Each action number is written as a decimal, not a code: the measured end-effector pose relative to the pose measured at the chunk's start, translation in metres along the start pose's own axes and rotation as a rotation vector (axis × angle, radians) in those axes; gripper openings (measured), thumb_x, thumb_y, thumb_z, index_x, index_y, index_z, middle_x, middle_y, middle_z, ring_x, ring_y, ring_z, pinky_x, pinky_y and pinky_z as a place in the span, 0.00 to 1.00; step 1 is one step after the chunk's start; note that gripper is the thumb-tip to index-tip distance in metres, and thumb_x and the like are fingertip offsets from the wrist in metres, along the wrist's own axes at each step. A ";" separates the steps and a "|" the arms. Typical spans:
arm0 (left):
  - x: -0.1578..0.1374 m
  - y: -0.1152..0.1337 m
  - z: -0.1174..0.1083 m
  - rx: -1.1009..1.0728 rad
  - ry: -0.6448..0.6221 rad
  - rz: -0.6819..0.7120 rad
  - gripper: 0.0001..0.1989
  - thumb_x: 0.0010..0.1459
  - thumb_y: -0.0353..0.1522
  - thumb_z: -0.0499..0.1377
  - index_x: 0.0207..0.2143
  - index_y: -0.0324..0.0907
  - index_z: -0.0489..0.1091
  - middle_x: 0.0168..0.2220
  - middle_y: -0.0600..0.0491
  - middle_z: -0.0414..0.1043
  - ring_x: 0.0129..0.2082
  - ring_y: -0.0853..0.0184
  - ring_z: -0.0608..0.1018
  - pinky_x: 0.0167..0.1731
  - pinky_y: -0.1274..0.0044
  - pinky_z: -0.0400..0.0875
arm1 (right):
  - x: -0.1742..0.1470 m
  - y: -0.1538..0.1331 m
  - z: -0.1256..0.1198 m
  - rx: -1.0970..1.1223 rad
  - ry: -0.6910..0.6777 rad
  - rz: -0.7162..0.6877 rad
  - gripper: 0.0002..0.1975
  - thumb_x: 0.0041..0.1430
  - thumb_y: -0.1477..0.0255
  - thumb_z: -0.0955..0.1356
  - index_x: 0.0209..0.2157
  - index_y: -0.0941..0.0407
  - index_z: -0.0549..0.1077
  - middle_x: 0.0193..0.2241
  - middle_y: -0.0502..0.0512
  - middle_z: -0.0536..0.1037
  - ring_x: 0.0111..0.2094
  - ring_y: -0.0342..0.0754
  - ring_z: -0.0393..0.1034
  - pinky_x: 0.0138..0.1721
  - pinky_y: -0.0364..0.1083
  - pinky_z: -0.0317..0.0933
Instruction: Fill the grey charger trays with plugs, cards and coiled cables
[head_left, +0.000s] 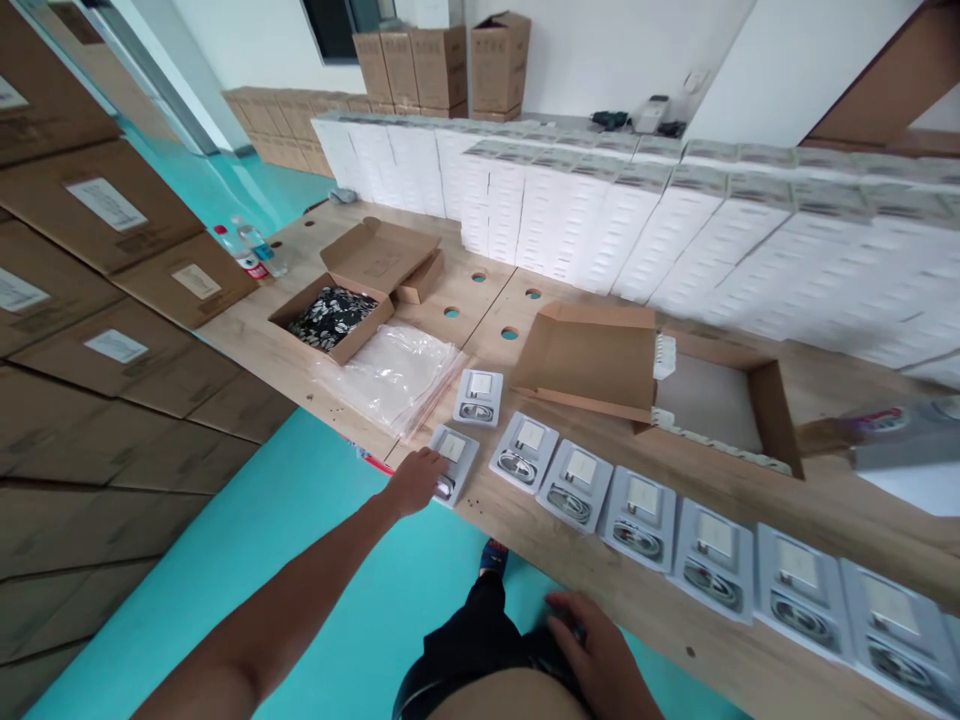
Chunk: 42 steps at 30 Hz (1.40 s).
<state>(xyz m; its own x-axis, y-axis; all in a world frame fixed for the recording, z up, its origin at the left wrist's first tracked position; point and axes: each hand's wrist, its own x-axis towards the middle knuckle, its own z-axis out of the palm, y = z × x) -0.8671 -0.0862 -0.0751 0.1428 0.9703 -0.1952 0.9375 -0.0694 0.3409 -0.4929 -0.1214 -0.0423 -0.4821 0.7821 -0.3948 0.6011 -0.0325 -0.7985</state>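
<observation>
Head view: half-curled left hand (417, 482) is touching a cable-filled blister tray (461, 460), probably light, slick, bendy, best pinched by its rims, half-curled right hand (591, 640) hanging low, both grips unclear

Left arm (300, 585) extended toward the tabletop (491, 300); left hand (416, 482) palm down at its near edge, fingers (431, 465) bent. Right hand (589, 640) short of that edge, close to the body, loosely curled.
</observation>
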 end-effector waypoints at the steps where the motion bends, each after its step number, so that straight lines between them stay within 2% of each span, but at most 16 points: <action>1: 0.003 0.001 -0.002 0.003 -0.020 -0.009 0.10 0.51 0.25 0.57 0.38 0.42 0.69 0.41 0.45 0.71 0.44 0.56 0.69 0.43 0.66 0.64 | -0.002 -0.001 0.001 0.014 -0.007 -0.004 0.13 0.58 0.64 0.64 0.41 0.52 0.76 0.38 0.56 0.78 0.38 0.52 0.73 0.44 0.50 0.67; 4: 0.009 0.004 -0.005 0.007 -0.078 -0.054 0.08 0.49 0.24 0.57 0.33 0.41 0.69 0.39 0.45 0.71 0.43 0.56 0.69 0.42 0.67 0.64 | -0.010 0.005 0.005 0.077 -0.036 -0.007 0.12 0.58 0.65 0.65 0.41 0.52 0.77 0.39 0.56 0.79 0.41 0.52 0.74 0.45 0.49 0.68; 9: 0.013 0.008 -0.006 -0.031 -0.167 -0.132 0.10 0.48 0.25 0.58 0.36 0.42 0.69 0.38 0.47 0.72 0.42 0.56 0.70 0.43 0.68 0.63 | -0.014 0.020 0.017 0.209 -0.078 0.058 0.12 0.57 0.65 0.65 0.40 0.53 0.77 0.38 0.56 0.80 0.40 0.52 0.75 0.43 0.49 0.68; 14: 0.020 -0.003 -0.011 -0.211 -0.203 -0.138 0.07 0.46 0.27 0.61 0.31 0.43 0.68 0.37 0.49 0.70 0.43 0.57 0.69 0.45 0.69 0.62 | 0.005 0.009 0.024 0.189 -0.091 0.036 0.12 0.58 0.65 0.65 0.41 0.53 0.76 0.38 0.56 0.78 0.40 0.51 0.73 0.44 0.50 0.66; 17: 0.028 -0.015 -0.021 -0.390 -0.186 -0.150 0.07 0.46 0.29 0.61 0.31 0.42 0.67 0.34 0.52 0.68 0.39 0.61 0.69 0.42 0.71 0.64 | 0.032 -0.011 0.031 0.218 -0.016 0.067 0.13 0.58 0.64 0.65 0.41 0.54 0.76 0.37 0.56 0.79 0.38 0.52 0.73 0.43 0.50 0.66; 20: 0.035 -0.027 -0.033 -0.638 -0.199 -0.158 0.07 0.50 0.34 0.59 0.32 0.41 0.66 0.30 0.55 0.67 0.33 0.65 0.70 0.36 0.73 0.65 | 0.076 -0.044 0.048 0.272 0.063 0.070 0.13 0.56 0.63 0.67 0.39 0.55 0.76 0.36 0.56 0.80 0.37 0.52 0.73 0.41 0.51 0.65; 24: 0.036 -0.037 -0.044 -1.013 -0.297 -0.134 0.17 0.50 0.42 0.63 0.35 0.39 0.67 0.29 0.56 0.68 0.31 0.68 0.71 0.32 0.77 0.66 | 0.144 -0.095 0.085 0.430 0.195 0.067 0.18 0.53 0.62 0.69 0.43 0.56 0.74 0.39 0.57 0.79 0.37 0.52 0.72 0.41 0.50 0.66; 27: 0.032 -0.040 -0.047 -1.213 -0.345 -0.148 0.22 0.46 0.45 0.66 0.37 0.39 0.67 0.30 0.55 0.69 0.30 0.68 0.72 0.30 0.77 0.67 | 0.181 -0.121 0.109 0.564 0.189 0.055 0.18 0.52 0.63 0.70 0.42 0.57 0.74 0.37 0.56 0.80 0.36 0.50 0.72 0.41 0.48 0.65; 30: 0.028 -0.050 -0.049 -1.334 -0.340 -0.191 0.23 0.46 0.44 0.67 0.39 0.38 0.67 0.30 0.54 0.70 0.29 0.68 0.72 0.28 0.77 0.67 | 0.198 -0.128 0.119 0.619 0.181 0.082 0.14 0.54 0.63 0.67 0.37 0.59 0.74 0.32 0.54 0.79 0.32 0.49 0.71 0.35 0.45 0.64; 32: 0.024 -0.064 -0.051 -1.388 -0.285 -0.220 0.21 0.47 0.42 0.66 0.39 0.39 0.67 0.32 0.53 0.71 0.31 0.68 0.73 0.30 0.77 0.68 | 0.201 -0.126 0.119 0.558 0.231 0.115 0.13 0.57 0.64 0.65 0.38 0.59 0.73 0.31 0.55 0.79 0.30 0.49 0.71 0.31 0.44 0.63; 34: 0.018 -0.080 -0.055 -1.428 -0.217 -0.244 0.17 0.49 0.40 0.65 0.37 0.40 0.67 0.34 0.54 0.71 0.33 0.68 0.74 0.33 0.77 0.68 | 0.201 -0.120 0.118 0.349 0.255 0.094 0.12 0.60 0.67 0.62 0.39 0.58 0.73 0.35 0.56 0.79 0.34 0.50 0.72 0.35 0.46 0.63; 37: 0.006 -0.100 -0.057 -1.420 -0.192 -0.276 0.15 0.51 0.39 0.64 0.36 0.40 0.66 0.33 0.55 0.71 0.33 0.69 0.74 0.33 0.77 0.69 | 0.204 -0.113 0.124 -0.181 0.143 -0.054 0.13 0.60 0.75 0.61 0.41 0.56 0.75 0.39 0.57 0.79 0.42 0.51 0.71 0.43 0.47 0.61; 39: -0.002 -0.105 -0.054 -1.382 -0.207 -0.285 0.15 0.51 0.38 0.64 0.36 0.40 0.66 0.31 0.55 0.71 0.31 0.68 0.75 0.31 0.77 0.69 | 0.208 -0.110 0.134 -0.473 0.055 -0.159 0.15 0.59 0.79 0.62 0.45 0.54 0.74 0.39 0.57 0.79 0.41 0.51 0.71 0.42 0.46 0.59; 42: -0.006 -0.102 -0.042 -1.289 -0.185 -0.271 0.14 0.51 0.36 0.63 0.37 0.40 0.65 0.30 0.55 0.71 0.29 0.68 0.75 0.29 0.77 0.69 | 0.215 -0.107 0.150 -0.628 0.014 -0.241 0.16 0.58 0.81 0.63 0.46 0.56 0.73 0.36 0.56 0.79 0.36 0.50 0.70 0.39 0.46 0.57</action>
<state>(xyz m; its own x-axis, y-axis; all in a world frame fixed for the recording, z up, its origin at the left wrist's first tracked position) -0.9766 -0.0756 -0.0695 0.1375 0.8659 -0.4810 -0.0120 0.4870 0.8733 -0.7567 -0.0430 -0.1100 -0.6435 0.7302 -0.2296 0.7363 0.5086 -0.4463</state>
